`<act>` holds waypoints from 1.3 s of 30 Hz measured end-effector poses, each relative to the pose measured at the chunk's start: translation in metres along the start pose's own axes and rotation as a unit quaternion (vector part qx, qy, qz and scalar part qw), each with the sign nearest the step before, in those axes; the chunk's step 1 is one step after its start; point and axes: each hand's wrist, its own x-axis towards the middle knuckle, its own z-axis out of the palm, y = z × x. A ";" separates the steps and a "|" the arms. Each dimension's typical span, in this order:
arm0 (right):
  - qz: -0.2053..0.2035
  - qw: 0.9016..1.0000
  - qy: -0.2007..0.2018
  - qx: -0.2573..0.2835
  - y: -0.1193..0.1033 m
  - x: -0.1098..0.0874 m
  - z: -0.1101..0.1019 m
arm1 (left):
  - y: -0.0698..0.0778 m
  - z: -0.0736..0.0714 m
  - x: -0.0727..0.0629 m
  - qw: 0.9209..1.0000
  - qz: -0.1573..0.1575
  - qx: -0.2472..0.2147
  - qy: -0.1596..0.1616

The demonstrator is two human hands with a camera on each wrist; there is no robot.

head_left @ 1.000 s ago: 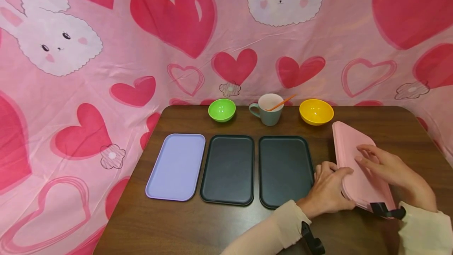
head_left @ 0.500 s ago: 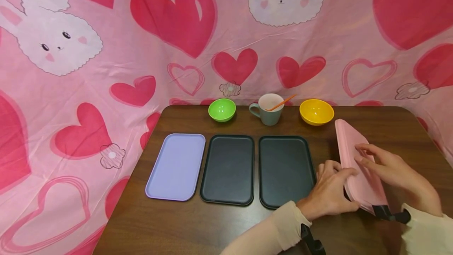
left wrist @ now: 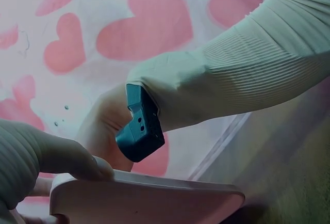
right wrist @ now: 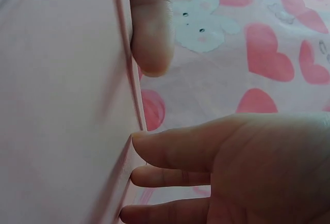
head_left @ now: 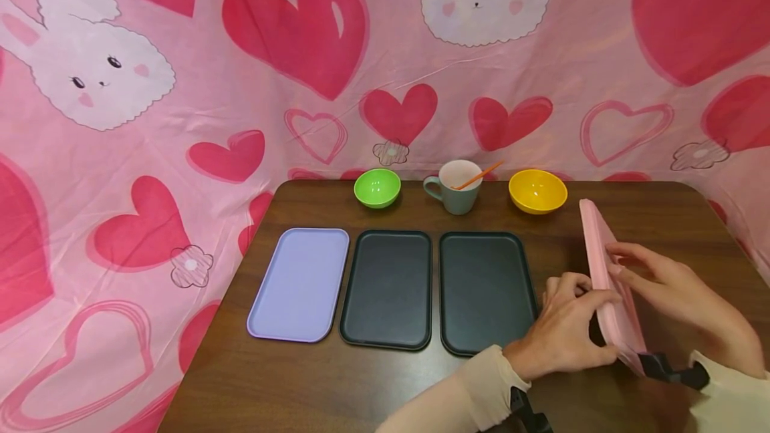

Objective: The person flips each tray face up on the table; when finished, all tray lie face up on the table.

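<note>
A pink tray (head_left: 622, 326) stands steeply tilted on its edge at the right of the table, its face seen nearly edge-on. My left hand (head_left: 562, 333) grips its near left rim, thumb toward me and fingers behind. On the tray's right face rest the fingertips of my right hand (head_left: 686, 296), fingers fairly straight. In the left wrist view, the tray's rim (left wrist: 154, 180) runs along the bottom beneath a thumb. The right wrist view shows the tray's broad pale surface (right wrist: 62, 90), with the left hand (right wrist: 258, 164) at its edge.
Left of the hands lie two black trays (head_left: 487, 293) (head_left: 388, 289) and a lavender tray (head_left: 299, 286) in a row. Behind them stand a green bowl (head_left: 377, 189), a mug (head_left: 458, 196) holding an orange stick (head_left: 481, 174), and a yellow bowl (head_left: 538, 192). A heart-printed cloth (head_left: 385, 52) hangs behind.
The pink tray has tipped more upright and shifted to the right. Both hands have moved slightly right along with it, keeping their contact.
</note>
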 end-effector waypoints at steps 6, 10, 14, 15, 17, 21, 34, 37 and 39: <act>0.001 1.000 0.011 0.005 -0.005 -0.006 -0.005 | 0.003 -0.003 -0.001 1.000 0.020 0.009 0.011; 0.005 1.000 0.018 0.015 -0.007 -0.010 -0.007 | 0.004 -0.005 -0.002 0.999 0.039 0.020 0.020; 0.018 0.999 0.017 0.022 -0.008 -0.014 -0.011 | 0.006 -0.007 -0.003 0.998 0.056 0.024 0.027; 0.020 0.999 0.016 0.024 -0.007 -0.014 -0.011 | 0.007 -0.007 -0.004 0.998 0.060 0.023 0.026; 0.028 0.999 0.017 0.025 -0.007 -0.016 -0.013 | 0.008 -0.009 -0.004 0.997 0.069 0.023 0.026; 0.023 0.999 0.033 0.013 -0.010 -0.019 -0.014 | 0.010 -0.010 -0.005 0.995 0.088 0.026 0.027; -0.031 0.997 0.063 -0.016 -0.018 -0.026 -0.019 | 0.013 -0.006 -0.005 0.986 0.125 0.085 0.074; -0.035 0.997 0.071 -0.026 -0.021 -0.028 -0.020 | 0.014 -0.004 -0.006 0.984 0.133 0.086 0.080; -0.037 0.996 0.075 -0.032 -0.022 -0.028 -0.021 | 0.015 -0.003 -0.006 0.983 0.140 0.089 0.083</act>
